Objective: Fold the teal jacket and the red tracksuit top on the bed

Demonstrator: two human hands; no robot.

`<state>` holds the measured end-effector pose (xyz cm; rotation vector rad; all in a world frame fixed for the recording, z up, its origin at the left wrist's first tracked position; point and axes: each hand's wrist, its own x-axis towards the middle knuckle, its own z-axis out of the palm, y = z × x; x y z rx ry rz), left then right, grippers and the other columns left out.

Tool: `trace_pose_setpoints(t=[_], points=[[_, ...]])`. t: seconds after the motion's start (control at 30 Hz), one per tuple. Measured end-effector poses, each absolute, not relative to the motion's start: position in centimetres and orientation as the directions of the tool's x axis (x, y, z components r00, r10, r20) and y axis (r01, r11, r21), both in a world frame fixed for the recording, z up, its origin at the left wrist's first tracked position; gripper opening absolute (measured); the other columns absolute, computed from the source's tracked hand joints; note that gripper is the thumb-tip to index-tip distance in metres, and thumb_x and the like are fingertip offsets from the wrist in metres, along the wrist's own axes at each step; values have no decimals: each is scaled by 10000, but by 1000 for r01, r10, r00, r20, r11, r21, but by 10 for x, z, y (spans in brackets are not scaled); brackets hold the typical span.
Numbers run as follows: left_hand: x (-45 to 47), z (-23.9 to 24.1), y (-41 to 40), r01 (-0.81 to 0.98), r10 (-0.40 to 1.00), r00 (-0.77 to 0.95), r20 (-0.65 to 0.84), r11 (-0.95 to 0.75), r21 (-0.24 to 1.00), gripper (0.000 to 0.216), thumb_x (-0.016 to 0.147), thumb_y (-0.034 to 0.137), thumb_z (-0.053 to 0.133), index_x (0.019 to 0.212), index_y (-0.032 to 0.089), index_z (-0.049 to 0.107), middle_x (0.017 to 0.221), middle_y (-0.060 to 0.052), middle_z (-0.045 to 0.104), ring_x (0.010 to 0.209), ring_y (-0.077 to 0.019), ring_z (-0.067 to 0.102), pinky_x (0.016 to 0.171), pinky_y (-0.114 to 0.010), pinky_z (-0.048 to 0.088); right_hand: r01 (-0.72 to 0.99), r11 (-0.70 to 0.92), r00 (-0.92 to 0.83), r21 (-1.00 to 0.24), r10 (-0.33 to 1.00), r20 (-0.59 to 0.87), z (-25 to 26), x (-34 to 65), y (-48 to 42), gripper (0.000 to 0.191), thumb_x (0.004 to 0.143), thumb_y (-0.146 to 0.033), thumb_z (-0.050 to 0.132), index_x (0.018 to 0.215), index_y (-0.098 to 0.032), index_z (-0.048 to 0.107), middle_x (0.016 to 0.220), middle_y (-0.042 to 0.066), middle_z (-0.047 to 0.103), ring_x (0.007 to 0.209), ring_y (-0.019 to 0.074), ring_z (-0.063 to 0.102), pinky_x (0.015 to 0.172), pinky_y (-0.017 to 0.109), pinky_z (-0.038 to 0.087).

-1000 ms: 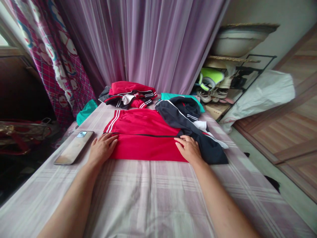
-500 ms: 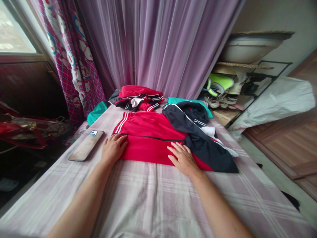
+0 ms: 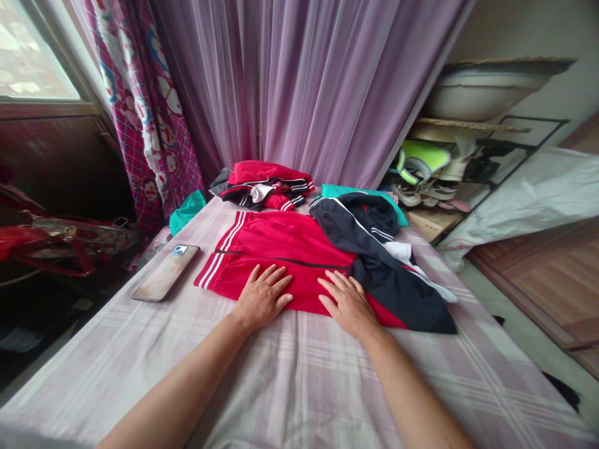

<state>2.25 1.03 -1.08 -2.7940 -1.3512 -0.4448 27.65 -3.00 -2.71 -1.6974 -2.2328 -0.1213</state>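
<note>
A red and dark navy track jacket [image 3: 285, 240] lies spread on the bed's plaid sheet, with a striped hem at its left end and a dark zip line across the red part. My left hand [image 3: 263, 295] rests open on the near red panel, fingers spread. To its right, my right hand [image 3: 347, 300] also lies flat on the red cloth, close to where the navy sleeve [image 3: 397, 274] begins. Neither hand grips the fabric.
A phone [image 3: 166, 273] lies face down at the left. Behind the jacket are a crumpled red and black garment [image 3: 264, 184] and teal cloth [image 3: 397, 215]. Purple curtains [image 3: 299, 87] hang at the back; a shoe rack [image 3: 503, 153] stands at the right.
My left hand has moved right from the striped hem to the middle of the red panel, uncovering the hem's near corner. My right hand stays in nearly the same place. The view has shifted slightly.
</note>
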Motion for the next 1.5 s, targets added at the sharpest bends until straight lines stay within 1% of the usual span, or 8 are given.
trace_pose_setpoints(t=[0.4, 0.57, 0.67, 0.8, 1.03, 1.23, 1.37, 1.5], points=[[-35, -1, 42, 805, 801, 465, 376, -560, 198, 509, 999, 490, 343, 1120, 195, 739, 1213, -114, 732, 1175, -269, 652, 1064, -457, 489, 925, 310, -230, -218, 917, 327, -21, 278, -31, 392, 938, -332, 551, 1299, -241, 675, 1434, 113, 592, 1346, 292, 512, 1120, 529, 382], [-31, -4, 41, 829, 814, 434, 386, -529, 183, 482, 973, 502, 370, 1122, 201, 716, 1217, -126, 724, 1159, -287, 652, 1050, -475, 490, 748, 300, -31, -592, 907, 419, -22, 310, -24, 319, 937, -332, 498, 1056, -233, 777, 1156, 93, 755, 1078, 231, 696, 1002, 404, 525], [-30, -4, 39, 837, 821, 419, 388, -515, 185, 481, 971, 492, 363, 1122, 193, 708, 1215, -130, 722, 1159, -295, 651, 1044, -476, 492, 546, 144, 257, -826, 909, 328, -27, 338, -19, 369, 899, -459, 534, 998, -205, 783, 1024, 101, 784, 956, 245, 733, 884, 391, 587], [-31, -2, 39, 839, 827, 420, 373, -511, 187, 492, 970, 489, 354, 1127, 181, 704, 1208, -133, 725, 1152, -299, 656, 1038, -473, 495, 246, 82, 533, -966, 820, 206, -36, 370, -15, 479, 755, -594, 658, 954, -173, 771, 1024, 125, 773, 957, 269, 726, 785, 398, 624], [-31, -2, 41, 842, 829, 415, 375, -506, 188, 492, 967, 492, 350, 1122, 189, 705, 1204, -129, 728, 1147, -291, 659, 1040, -459, 494, 174, 146, 751, -974, 620, 227, -36, 400, -17, 410, 710, -547, 688, 892, -184, 741, 997, 104, 759, 956, 250, 714, 705, 350, 623], [-31, -2, 40, 845, 831, 417, 368, -504, 180, 517, 973, 502, 329, 1129, 178, 701, 1218, -133, 722, 1158, -290, 651, 1049, -455, 486, 292, 4, 518, -957, 840, 162, -16, 373, -31, 431, 758, -539, 624, 931, -168, 759, 867, 112, 776, 647, 184, 705, 442, 217, 459], [-32, -3, 41, 849, 834, 408, 371, -496, 183, 496, 967, 500, 342, 1132, 197, 700, 1223, -119, 722, 1168, -289, 647, 1046, -450, 487, 415, -8, 362, -910, 919, 157, -14, 368, -35, 355, 761, -519, 647, 848, -194, 763, 766, 81, 774, 621, 190, 707, 537, 268, 524], [-32, -3, 41, 853, 839, 404, 365, -489, 180, 479, 958, 502, 360, 1123, 215, 705, 1215, -109, 727, 1157, -286, 655, 1037, -444, 495, 461, -37, 524, -887, 818, 238, -17, 389, -37, 371, 764, -531, 622, 837, -193, 755, 768, 77, 775, 627, 196, 709, 617, 307, 551]])
